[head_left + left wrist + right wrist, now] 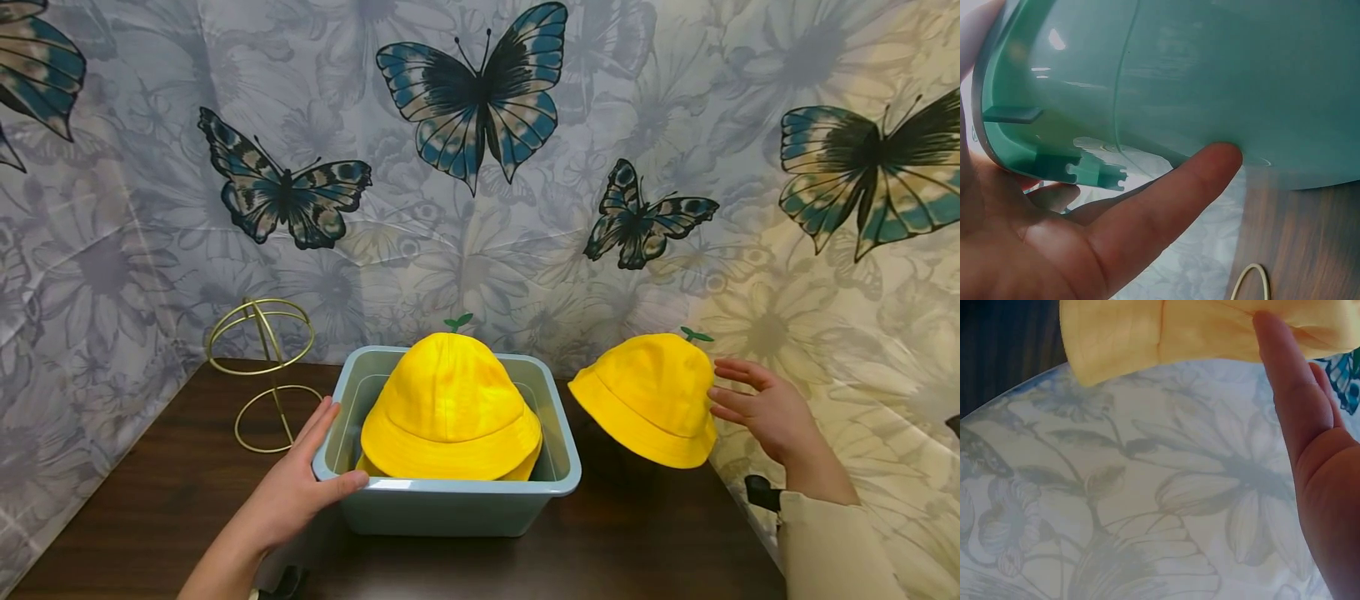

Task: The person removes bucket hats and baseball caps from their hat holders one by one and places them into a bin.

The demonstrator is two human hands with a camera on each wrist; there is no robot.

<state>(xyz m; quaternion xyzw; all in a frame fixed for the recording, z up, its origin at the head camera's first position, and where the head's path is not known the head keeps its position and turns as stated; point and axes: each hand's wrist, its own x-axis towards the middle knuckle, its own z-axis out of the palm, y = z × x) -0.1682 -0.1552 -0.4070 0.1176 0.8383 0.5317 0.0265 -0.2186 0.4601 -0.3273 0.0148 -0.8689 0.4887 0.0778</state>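
Observation:
A pale blue-green plastic bin (450, 507) stands in the middle of the table with a yellow bucket hat (450, 392) inside, crown up, a green sprout on top. Another hat's brim shows beneath it. My left hand (300, 487) rests at the bin's front left corner, thumb along the front rim and fingers along the left side. In the left wrist view a straight digit (1172, 197) presses the bin's wall. To the right, my right hand (772, 417) pinches the crown of a tilted yellow hat (648, 396); fabric creases at the fingertip in the right wrist view.
A gold wire stand (273, 367) with rings is at the back left of the dark wooden table (150, 508). Behind hangs a floral cloth (480, 258) printed with butterflies. The table's right edge (750, 521) runs below the tilted hat and right hand.

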